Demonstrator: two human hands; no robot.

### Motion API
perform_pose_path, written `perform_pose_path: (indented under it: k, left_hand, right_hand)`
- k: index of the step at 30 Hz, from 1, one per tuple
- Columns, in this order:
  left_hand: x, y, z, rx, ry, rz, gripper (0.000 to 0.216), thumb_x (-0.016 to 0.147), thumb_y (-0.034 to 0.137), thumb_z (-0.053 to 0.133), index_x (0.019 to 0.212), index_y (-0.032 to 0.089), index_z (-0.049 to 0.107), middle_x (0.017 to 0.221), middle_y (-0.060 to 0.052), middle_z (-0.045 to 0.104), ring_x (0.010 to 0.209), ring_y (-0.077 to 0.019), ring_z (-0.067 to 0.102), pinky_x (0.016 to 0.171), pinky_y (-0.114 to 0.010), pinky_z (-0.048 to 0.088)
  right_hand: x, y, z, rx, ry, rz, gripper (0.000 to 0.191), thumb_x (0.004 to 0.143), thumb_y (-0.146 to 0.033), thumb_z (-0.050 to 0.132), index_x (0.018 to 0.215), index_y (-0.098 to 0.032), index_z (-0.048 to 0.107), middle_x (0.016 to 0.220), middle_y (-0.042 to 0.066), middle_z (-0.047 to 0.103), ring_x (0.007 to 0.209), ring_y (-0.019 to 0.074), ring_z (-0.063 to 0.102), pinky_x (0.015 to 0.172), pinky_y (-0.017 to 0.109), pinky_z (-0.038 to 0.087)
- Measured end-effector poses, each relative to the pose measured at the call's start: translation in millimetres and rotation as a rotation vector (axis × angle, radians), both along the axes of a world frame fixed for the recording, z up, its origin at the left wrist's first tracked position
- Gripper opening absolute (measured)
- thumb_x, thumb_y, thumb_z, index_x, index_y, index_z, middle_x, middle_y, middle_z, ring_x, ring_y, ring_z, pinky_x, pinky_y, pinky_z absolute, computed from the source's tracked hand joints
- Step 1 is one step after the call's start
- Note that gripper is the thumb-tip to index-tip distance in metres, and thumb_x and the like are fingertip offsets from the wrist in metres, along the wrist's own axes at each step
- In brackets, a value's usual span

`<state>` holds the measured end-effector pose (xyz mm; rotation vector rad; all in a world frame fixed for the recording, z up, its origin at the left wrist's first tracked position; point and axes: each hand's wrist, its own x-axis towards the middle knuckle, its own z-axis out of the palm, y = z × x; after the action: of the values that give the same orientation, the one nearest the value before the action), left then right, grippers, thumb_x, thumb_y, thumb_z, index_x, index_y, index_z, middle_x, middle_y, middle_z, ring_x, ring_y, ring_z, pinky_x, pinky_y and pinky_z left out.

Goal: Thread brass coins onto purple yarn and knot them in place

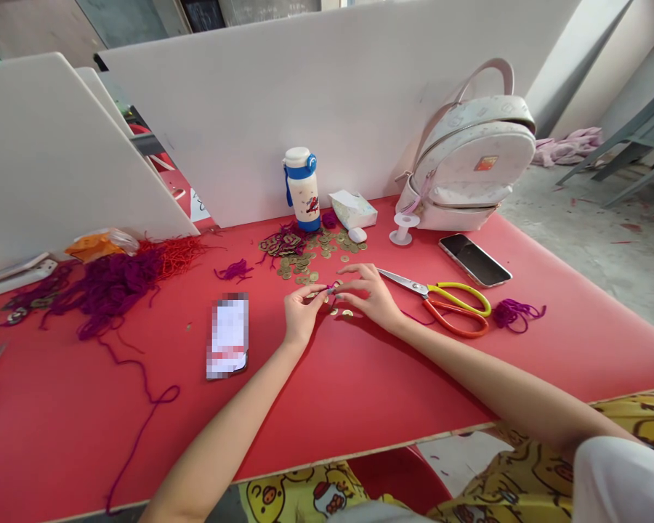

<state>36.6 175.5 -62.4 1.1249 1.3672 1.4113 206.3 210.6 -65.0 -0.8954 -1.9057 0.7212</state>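
My left hand (301,314) and my right hand (369,294) meet at the middle of the red table (360,385), fingertips pinched together over a few brass coins (341,311) and a short bit of purple yarn (333,287). Both hands pinch small pieces I can only partly see; the left seems to hold a coin. A larger scatter of brass coins (310,258) lies just beyond the hands, some strung on purple yarn. Scissors (441,301) with yellow and orange handles lie right of my right hand.
A phone (227,334) lies left of my left hand, another phone (474,259) at right. Purple and red yarn heap (114,280) at left, small yarn tuft (515,312) at right. Bottle (301,189), tissue pack (353,209), spool (404,226) and white backpack (471,163) stand against the white divider.
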Motion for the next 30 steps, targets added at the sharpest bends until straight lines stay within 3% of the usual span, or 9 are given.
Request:
perform_pose_path:
  k: [6,17,25,28,30]
  left_hand:
    - [-1.3,0.4,-1.2,0.046,0.052,-0.046,0.017,0.069,0.031,0.073,0.077,0.016,0.074,0.074,-0.005,0.074,0.067,-0.0175,0.068,0.062,-0.026,0.055]
    - [4.3,-3.4,5.2,-0.015,-0.038,-0.118,0.021,0.063,0.034,0.079,0.074,0.017,0.075,0.075,-0.006,0.074,0.069,-0.0190,0.068,0.062,-0.028,0.057]
    - [5.8,-6.7,8.1,0.018,-0.057,-0.146,0.018,0.062,0.033,0.080,0.070,0.019,0.074,0.071,-0.004,0.073,0.064,-0.0173,0.067,0.065,-0.030,0.058]
    - [2.9,-3.1,5.7,0.014,-0.028,-0.111,0.020,0.063,0.034,0.079,0.073,0.018,0.074,0.071,-0.005,0.073,0.063,-0.0177,0.067,0.063,-0.030,0.058]
    - [0.9,-0.6,3.8,0.018,-0.005,-0.100,0.020,0.064,0.033,0.078,0.075,0.017,0.073,0.072,-0.005,0.073,0.064,-0.0177,0.068,0.062,-0.029,0.057]
  right_hand:
    - [-8.3,-4.9,-10.5,-0.167,0.002,0.074,0.014,0.084,-0.033,0.066,0.076,-0.024,0.073,0.108,0.007,0.061,0.102,0.0245,0.052,0.090,0.044,0.044]
    - [-7.9,-4.7,-7.6,-0.076,-0.183,0.155,0.012,0.083,-0.019,0.066,0.072,-0.022,0.071,0.088,0.005,0.062,0.088,0.0205,0.053,0.081,0.035,0.043]
    - [-2.4,0.7,-4.6,-0.155,-0.227,0.121,0.023,0.087,-0.024,0.061,0.066,-0.020,0.068,0.071,0.003,0.063,0.074,0.0176,0.052,0.068,0.030,0.040]
    - [-2.9,1.5,-4.8,-0.176,-0.174,0.133,0.017,0.084,-0.024,0.063,0.069,-0.020,0.070,0.069,0.002,0.063,0.073,0.0173,0.053,0.069,0.030,0.041]
    - [-3.0,1.8,-3.4,-0.214,-0.080,0.151,0.008,0.081,-0.027,0.067,0.083,-0.021,0.072,0.066,0.000,0.061,0.070,0.0165,0.053,0.070,0.031,0.043]
